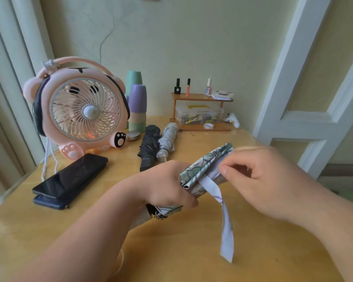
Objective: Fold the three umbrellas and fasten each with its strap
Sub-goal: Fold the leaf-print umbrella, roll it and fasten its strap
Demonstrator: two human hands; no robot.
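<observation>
At centre frame, just above the table point(192, 261): fingers point(189, 201) of the left hand point(167, 186) curled tight round the lower half of the patterned umbrella point(202, 171), clamped on its gathered folds. To the right, fingertips point(225, 169) of the right hand point(261, 180) bent inward and drawn together, pinching the canopy cloth right beside the root of the strap point(226, 231). Strap loose and unfastened, hanging from the bundle toward the lower middle of the frame. Umbrella tilted, tip toward the upper right, dark rib ends poking out below the left hand.

Further up, at mid frame, 2 more umbrellas lying side by side and touching: a black umbrella point(149, 147) on the left, a silver umbrella point(168, 139) on the right, both collapsed, handles toward the viewer.

At left, a dark phone point(69, 176) stacked on another flat device, in front of a pink bear-shaped fan point(80, 110). Behind, stacked pastel cups point(138, 106); at upper middle, a small wooden shelf point(200, 98) with 3 bottles point(208, 87) on top and a clear box point(199, 115) beneath.
</observation>
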